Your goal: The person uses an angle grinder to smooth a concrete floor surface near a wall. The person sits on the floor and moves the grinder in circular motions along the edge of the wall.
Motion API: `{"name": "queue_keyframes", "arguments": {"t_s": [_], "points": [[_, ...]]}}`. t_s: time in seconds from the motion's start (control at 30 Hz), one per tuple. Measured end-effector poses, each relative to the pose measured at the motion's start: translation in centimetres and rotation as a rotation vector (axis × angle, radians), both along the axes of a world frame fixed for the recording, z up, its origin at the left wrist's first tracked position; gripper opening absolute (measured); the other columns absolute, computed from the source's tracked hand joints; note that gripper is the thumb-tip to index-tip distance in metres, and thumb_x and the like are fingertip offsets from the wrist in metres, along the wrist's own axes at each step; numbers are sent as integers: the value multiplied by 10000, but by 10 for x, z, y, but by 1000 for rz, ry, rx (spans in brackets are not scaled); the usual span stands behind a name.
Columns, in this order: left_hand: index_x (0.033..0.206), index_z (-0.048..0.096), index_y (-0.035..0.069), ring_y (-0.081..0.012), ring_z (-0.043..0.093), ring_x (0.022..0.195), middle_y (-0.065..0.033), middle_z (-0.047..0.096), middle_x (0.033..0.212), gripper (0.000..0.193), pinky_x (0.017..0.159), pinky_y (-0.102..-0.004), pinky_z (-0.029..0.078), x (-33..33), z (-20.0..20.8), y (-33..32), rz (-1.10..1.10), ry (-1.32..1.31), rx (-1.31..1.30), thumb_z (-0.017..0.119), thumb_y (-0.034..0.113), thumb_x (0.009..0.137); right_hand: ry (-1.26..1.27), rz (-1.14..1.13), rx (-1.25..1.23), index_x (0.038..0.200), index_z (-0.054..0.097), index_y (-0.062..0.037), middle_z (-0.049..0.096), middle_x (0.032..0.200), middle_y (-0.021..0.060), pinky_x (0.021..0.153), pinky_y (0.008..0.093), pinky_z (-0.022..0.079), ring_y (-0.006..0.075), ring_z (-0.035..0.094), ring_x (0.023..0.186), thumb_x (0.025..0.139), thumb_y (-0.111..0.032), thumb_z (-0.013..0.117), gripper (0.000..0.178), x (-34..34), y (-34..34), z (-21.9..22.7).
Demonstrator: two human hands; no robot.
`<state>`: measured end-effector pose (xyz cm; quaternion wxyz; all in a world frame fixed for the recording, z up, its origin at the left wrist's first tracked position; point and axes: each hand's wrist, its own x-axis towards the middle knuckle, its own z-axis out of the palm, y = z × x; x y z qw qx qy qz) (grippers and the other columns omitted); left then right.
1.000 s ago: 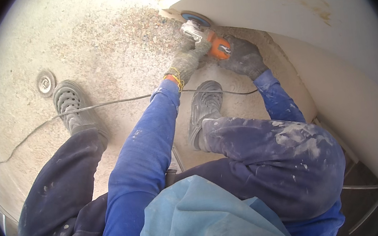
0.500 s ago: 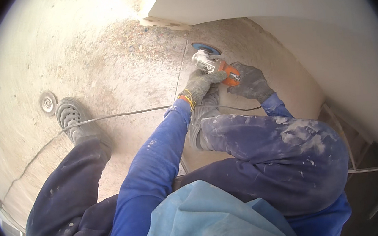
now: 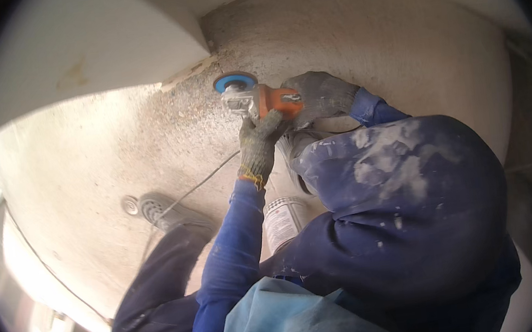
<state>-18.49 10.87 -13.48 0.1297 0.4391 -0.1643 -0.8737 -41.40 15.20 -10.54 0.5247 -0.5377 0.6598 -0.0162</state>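
Note:
An angle grinder (image 3: 277,101) with an orange body, a silver gear head and a blue disc (image 3: 235,80) is between my two hands, above the floor. My right hand (image 3: 325,98), in a dusty grey glove, is wrapped round the orange body from the right. My left hand (image 3: 260,144), in a knitted glove with a yellow cuff edge, grips it from below, near the gear head. The disc is up at the far side, close to the foot of the wall corner; whether it touches anything I cannot tell.
A pale wall (image 3: 106,59) ends in a corner just beyond the disc, its lower edge chipped. Loose grit (image 3: 191,99) lies on the concrete floor. A cable (image 3: 208,174) crosses by my left shoe (image 3: 168,208), beside a round disc (image 3: 130,205). A white container (image 3: 281,221) is between my legs.
The view has turned, bringing the wall corner to the left. My right hand has closed further round the grinder's body, and the grinder now lies more level, with its disc nearer the corner.

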Motion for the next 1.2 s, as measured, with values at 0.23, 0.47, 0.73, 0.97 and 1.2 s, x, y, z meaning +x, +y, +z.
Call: {"name": "queue_keyframes", "arguments": {"t_s": [0.23,0.47,0.73,0.97,1.2], "points": [[1354,608,6,-243,697,1146,-119,696,1259,390,971,-392,609,22,37,11,-73,-190,-179,728,181,1027,-363,-200,66,1185,713,-14,780,1017,147,854,419,576,282,747,922,726,-349,909,601,17,1,12],[1006,628,43,-244,688,894,-88,657,962,192,782,-397,577,28,43,40,-239,-431,-753,765,174,971,-835,-242,211,1198,714,-17,769,983,108,813,374,551,201,710,846,758,-230,845,507,24,1,-18],[1115,625,30,-213,710,919,-83,687,1019,242,808,-362,589,38,26,40,-138,-393,-500,680,257,1054,-1072,-265,394,1284,672,-10,747,1119,141,912,347,550,191,702,945,843,-202,793,496,31,12,-60],[1196,646,59,-155,672,1012,-41,698,1090,330,861,-350,564,6,12,20,-95,-345,-169,680,360,1067,-1135,-418,325,1321,647,4,725,1192,150,970,347,541,198,697,1019,887,-194,764,492,23,27,-66],[1273,680,-15,-132,643,887,-59,708,1026,504,796,-307,535,-32,-8,10,-139,-314,-251,686,438,1052,-1168,-575,213,1358,622,18,703,1264,160,1027,347,532,205,691,1092,931,-187,736,488,10,29,-82]]}}
